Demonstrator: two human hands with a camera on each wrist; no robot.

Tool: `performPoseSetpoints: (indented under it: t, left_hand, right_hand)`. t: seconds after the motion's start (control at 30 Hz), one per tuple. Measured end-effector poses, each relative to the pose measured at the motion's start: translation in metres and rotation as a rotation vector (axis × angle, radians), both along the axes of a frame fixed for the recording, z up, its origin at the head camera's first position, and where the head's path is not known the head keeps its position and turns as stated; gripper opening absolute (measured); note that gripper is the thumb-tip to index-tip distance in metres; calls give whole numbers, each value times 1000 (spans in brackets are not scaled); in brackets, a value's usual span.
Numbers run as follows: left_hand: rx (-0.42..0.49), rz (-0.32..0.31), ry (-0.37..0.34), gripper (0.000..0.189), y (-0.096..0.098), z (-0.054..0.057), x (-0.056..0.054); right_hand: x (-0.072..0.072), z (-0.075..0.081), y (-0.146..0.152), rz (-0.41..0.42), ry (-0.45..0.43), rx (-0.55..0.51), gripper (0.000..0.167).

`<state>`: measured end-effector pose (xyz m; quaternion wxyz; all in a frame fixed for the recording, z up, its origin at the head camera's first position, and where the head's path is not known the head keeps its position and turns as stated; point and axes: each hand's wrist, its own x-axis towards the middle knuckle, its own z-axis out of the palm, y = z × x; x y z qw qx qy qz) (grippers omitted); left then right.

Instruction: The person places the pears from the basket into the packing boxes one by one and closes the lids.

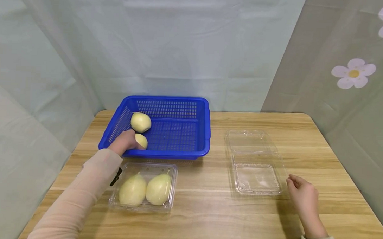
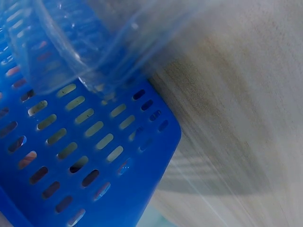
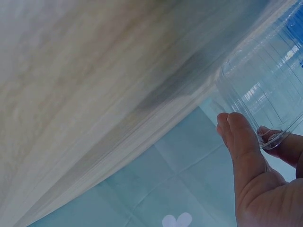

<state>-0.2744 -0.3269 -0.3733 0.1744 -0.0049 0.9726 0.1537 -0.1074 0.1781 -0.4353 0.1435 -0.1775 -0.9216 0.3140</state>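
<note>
In the head view my left hand reaches over the front left of the blue basket and grips a pale yellow pear. Part of that pear is covered by the hand, and the fingertips are hidden. Behind it lies another pear. My right hand pinches the right edge of an open clear plastic clamshell box, its lid laid back. The right wrist view shows the thumb and fingers of this hand on either side of the box's rim.
A closed clear clamshell box with two pears inside stands in front of the basket, under my left forearm. Clear plastic and the basket's slotted wall fill much of the left wrist view. Curtains hang behind the wooden table.
</note>
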Motion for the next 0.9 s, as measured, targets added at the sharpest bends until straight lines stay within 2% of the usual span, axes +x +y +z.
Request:
performPoseSetpoints:
  t: [0.17,0.43,0.9]
  left_hand:
    - [7,10,20,63,0,-1,0]
    - [9,33,44,77,-2,0,1]
    - [76,50,199,90,-8,-5,6]
  right_hand:
    - [0,0,0,10,-4,-6,27]
    - [0,0,0,12,13,3,26]
    - [2,0,0,15,11,7,28]
